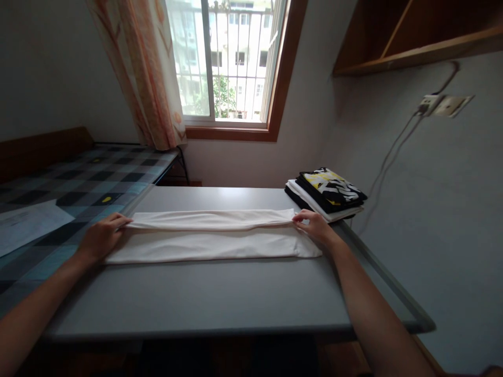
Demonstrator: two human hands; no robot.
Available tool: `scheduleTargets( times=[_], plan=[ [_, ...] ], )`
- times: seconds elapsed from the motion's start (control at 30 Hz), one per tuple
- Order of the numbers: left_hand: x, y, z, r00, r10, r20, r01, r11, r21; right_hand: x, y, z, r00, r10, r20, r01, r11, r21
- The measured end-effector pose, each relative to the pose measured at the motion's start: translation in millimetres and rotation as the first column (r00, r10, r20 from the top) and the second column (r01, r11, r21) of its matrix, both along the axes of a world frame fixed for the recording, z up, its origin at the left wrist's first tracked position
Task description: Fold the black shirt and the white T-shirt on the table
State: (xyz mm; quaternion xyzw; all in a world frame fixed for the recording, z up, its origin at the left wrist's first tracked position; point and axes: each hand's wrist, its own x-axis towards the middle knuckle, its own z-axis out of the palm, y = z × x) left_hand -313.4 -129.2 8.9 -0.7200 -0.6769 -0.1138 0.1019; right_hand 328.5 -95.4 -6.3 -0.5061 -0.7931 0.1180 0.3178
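A white cloth garment [212,246] lies across the table in a long, wide strip, its upper part doubled over so that a folded edge runs from left to right. My left hand [102,236] pinches the left end of that folded edge between thumb and fingers. At the other end, my right hand [314,226] pinches the right corner of the same layer. Both hands are closed on the fabric. Beneath the folded layer, a lower band of the cloth rests flat and reaches a little past it on the right. What kind of garment it is cannot be made out.
A stack of folded clothes [330,191], black, white and yellow-patterned, sits at the table's [220,298] back right corner. A bed with a checked cover [129,167] adjoins on the left, with a paper sheet [31,222] on it. A cord [393,149] hangs from the wall socket.
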Motion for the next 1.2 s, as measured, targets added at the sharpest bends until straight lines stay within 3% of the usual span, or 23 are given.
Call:
scheduleTargets(
  times=[0.1,0.2,0.27,0.37,0.5,0.67,0.83,0.97,1.2],
  plan=[
    [-0.6,-0.6,8.4,0.998,0.037,-0.051,-0.036,0.999,0.024,1.6,-1.5,1.9,0.999,-0.003,0.045,0.003,1.000,0.005],
    [3.0,-0.5,9.4,0.984,-0.001,-0.179,-0.014,0.997,-0.081,-2.3,-3.0,1.4,0.984,-0.009,0.179,0.020,0.998,-0.064],
    [5.4,-0.5,5.2,0.981,-0.041,-0.187,0.020,0.993,-0.112,-13.1,-4.7,2.9,0.966,-0.040,0.256,0.048,0.999,-0.024],
    [6.8,0.1,-3.3,0.984,-0.080,-0.160,0.069,0.995,-0.071,-45.7,-8.7,9.3,0.939,-0.042,0.340,-0.004,0.991,0.133],
    [5.3,1.2,-10.0,0.965,-0.195,-0.173,0.188,0.980,-0.060,-104.3,-12.3,15.9,0.852,0.118,0.510,-0.238,0.955,0.176],
    [2.0,-1.4,-9.4,0.962,-0.235,-0.137,0.220,0.969,-0.117,-142.7,-9.3,16.9,0.756,0.065,0.651,-0.294,0.923,0.249],
    [-13.6,-3.3,-9.6,0.968,-0.251,-0.019,0.252,0.968,0.020,-140.3,-13.1,13.4,0.769,0.032,0.639,-0.296,0.903,0.312],
    [-27.8,-1.7,-18.8,0.933,-0.358,-0.031,0.356,0.933,-0.046,-134.2,-18.4,7.2,0.752,0.090,0.652,-0.327,0.911,0.251],
    [-25.9,-4.6,-29.1,0.947,-0.311,-0.072,0.308,0.950,-0.059,-87.0,-16.8,11.5,0.752,-0.174,0.636,-0.021,0.958,0.287]
  ],
)
